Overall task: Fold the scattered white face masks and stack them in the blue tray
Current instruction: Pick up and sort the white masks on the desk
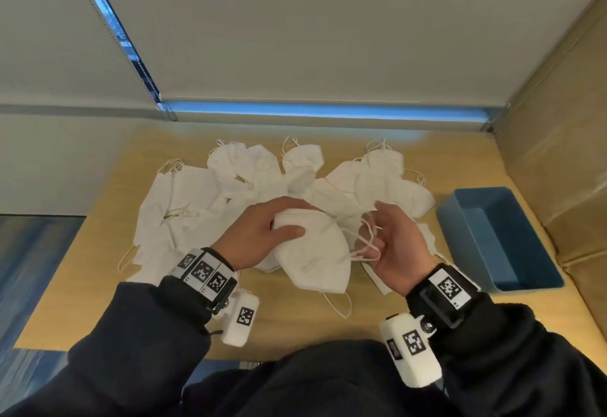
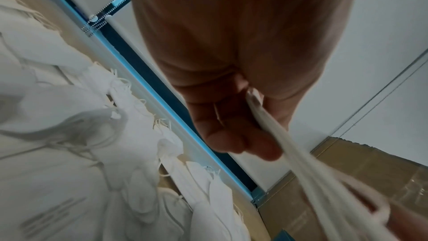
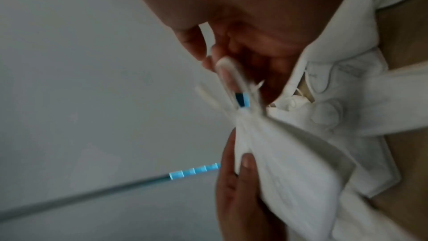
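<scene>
A white folded face mask [image 1: 315,252] hangs above the table's middle, held between both hands. My left hand [image 1: 262,232] grips its upper left part, thumb on top and fingers behind; the left wrist view shows the mask's edge [image 2: 273,122] pinched in that hand [image 2: 243,135]. My right hand [image 1: 391,242] holds the mask's ear loops [image 1: 364,242] with curled fingers; in the right wrist view the loops [image 3: 231,78] run into the fingers of my right hand [image 3: 222,50]. Behind lies a pile of scattered white masks [image 1: 230,193]. The blue tray [image 1: 499,242] stands at the right with no masks visible inside.
The wooden table [image 1: 289,324] has a bare strip in front of the pile. A brown cardboard box [image 1: 565,160] stands against the tray's right side. A window blind with a blue-lit sill [image 1: 312,111] closes off the back.
</scene>
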{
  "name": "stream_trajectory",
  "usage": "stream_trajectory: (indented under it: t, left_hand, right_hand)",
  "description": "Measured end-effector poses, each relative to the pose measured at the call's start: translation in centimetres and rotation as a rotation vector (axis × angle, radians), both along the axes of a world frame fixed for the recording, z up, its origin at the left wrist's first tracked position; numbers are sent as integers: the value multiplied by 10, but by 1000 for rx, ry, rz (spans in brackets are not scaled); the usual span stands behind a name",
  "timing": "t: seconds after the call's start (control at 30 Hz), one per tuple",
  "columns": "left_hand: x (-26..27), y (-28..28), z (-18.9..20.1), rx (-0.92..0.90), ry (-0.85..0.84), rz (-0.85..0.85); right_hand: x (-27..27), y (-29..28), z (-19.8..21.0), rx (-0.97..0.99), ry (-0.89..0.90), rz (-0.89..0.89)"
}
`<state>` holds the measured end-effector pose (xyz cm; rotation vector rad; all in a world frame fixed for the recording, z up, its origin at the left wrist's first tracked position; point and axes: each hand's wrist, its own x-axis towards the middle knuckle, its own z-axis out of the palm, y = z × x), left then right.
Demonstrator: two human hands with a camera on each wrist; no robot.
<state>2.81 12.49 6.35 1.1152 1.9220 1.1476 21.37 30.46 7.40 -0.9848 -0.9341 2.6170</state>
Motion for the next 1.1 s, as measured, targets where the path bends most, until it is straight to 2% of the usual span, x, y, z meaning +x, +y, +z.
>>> stream_trajectory:
  t: [0.1, 0.13, 0.17, 0.2, 0.23, 0.3, 0.37, 0.4, 0.43, 0.57, 0.73, 0.8, 0.87, 0.93, 1.0, 1.1]
  left_hand:
    - [-1, -3, 2, 32, 17, 31]
    - [-3, -4, 2, 29, 22, 36]
    - [-6, -6, 3, 12, 30, 35]
    - [-9, -9, 3, -18, 43, 31]
    - [-12, -12, 1, -52, 63, 23]
    - [-16, -20, -6, -110, 97, 9]
    - [-14, -30, -16, -146, 75, 24]
    - [-15, -36, -22, -163, 33, 42]
    - [-17, -42, -27, -182, -16, 60]
    - [-40, -72, -36, -243, -161, 100]
    - [-24, -56, -52, -334, -169, -22]
    - [-14, -47, -73, -403, -57, -101]
    - [-8, -42, -93, -519, 95, -193]
    - [-1, -37, -103, -611, 189, -239]
    - [3, -34, -107, -653, 355, -321]
    - [1, -29, -101, -635, 614, -381]
  right_hand:
    - [-10, -2, 0, 593, -239, 334]
    - [-14, 1, -3, 726, -286, 470]
    - [-16, 4, -6, 762, -305, 587]
    - [-17, 9, -11, 733, -306, 648]
    - [-19, 14, -16, 678, -302, 636]
    - [-25, 18, -19, 487, -258, 464]
    - [-31, 20, -20, 146, -164, 263]
    - [-34, 20, -20, 22, -136, 217]
    - [-36, 21, -21, -7, -138, 218]
    - [-37, 31, -34, 351, -355, 342]
    - [-43, 7, -49, 379, -397, 545]
    - [-44, -5, -55, 424, -423, 634]
    - [-45, -2, -68, 549, -483, 686]
    - [-49, 5, -78, 812, -540, 666]
    - [-57, 11, -83, 1104, -549, 624]
    - [-71, 20, -91, 1367, -553, 728]
